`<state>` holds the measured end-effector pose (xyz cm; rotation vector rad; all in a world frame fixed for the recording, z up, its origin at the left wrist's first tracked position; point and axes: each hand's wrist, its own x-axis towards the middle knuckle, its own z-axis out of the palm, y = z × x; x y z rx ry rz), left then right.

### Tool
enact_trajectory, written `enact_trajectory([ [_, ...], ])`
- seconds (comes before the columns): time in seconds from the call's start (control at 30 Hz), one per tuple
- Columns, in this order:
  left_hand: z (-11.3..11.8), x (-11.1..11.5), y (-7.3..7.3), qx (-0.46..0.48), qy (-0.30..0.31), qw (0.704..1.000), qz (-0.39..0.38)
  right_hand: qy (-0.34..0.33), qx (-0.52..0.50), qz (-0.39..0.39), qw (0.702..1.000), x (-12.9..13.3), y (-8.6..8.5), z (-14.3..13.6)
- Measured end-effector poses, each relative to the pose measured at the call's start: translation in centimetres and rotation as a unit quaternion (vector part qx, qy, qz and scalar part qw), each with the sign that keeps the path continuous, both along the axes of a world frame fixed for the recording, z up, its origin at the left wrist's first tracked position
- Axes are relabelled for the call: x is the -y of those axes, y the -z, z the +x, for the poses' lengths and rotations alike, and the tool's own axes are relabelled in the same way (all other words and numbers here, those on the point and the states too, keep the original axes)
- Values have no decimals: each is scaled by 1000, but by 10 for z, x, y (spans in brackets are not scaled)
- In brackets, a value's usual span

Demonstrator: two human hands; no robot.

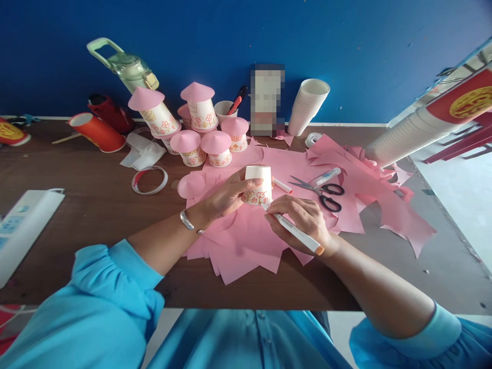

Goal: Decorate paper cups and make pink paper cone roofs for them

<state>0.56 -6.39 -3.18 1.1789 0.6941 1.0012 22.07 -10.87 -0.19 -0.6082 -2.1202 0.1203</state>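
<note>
Left hand (227, 196) closed around a white paper cup (265, 185), thumb across its side, fingers behind. Cup held upturned above the pink paper (249, 251), wide rim down, narrow base up; orange-red looping pattern runs around the part near the rim.

Right hand (302, 211) has a firm pinch on a white marker (298, 232). Orange end points back toward the wrist, tip at the cup's lower edge; contact hard to make out. Grip of both hands closed, each with one item.

Pink sheets spread in overlapping layers over the middle of the table (96, 220). On them, beyond the right hand: scissors (322, 193) with black handles, blades slightly parted, and a clear tube (326, 177) just behind. A second marker (283, 185) lies near the held cup.

Behind the left hand, a cluster of decorated cups (197, 122) with pink cone tops, patterned in red and orange. Tape roll (148, 192) flat on bare wood to the left, crumpled tissue (143, 152) behind it. Near the blue wall (215, 41), a stack of white cups (308, 108) leans slightly.
</note>
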Motion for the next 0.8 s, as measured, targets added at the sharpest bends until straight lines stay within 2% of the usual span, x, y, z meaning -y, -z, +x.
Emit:
enact_trajectory([
  [0.1, 0, 1, -1, -26, 30, 999, 15, 10, -6, 1, 1000, -1, 0, 0],
  [0.2, 3, 1, -5, -31, 42, 999, -7, 12, -11, 2, 1000, -1, 0, 0],
  [0.43, 5, 0, -8, -35, 28, 999, 3, 5, -8, 6, 1000, 1, -4, 0],
  [0.6, 6, 1, -12, -40, 37, 998, -26, -5, -9, 6, 1000, 2, -5, 0],
  [0.8, 7, 3, -16, -39, 41, 998, -6, 1, 6, 7, 1000, 1, -2, -1],
])
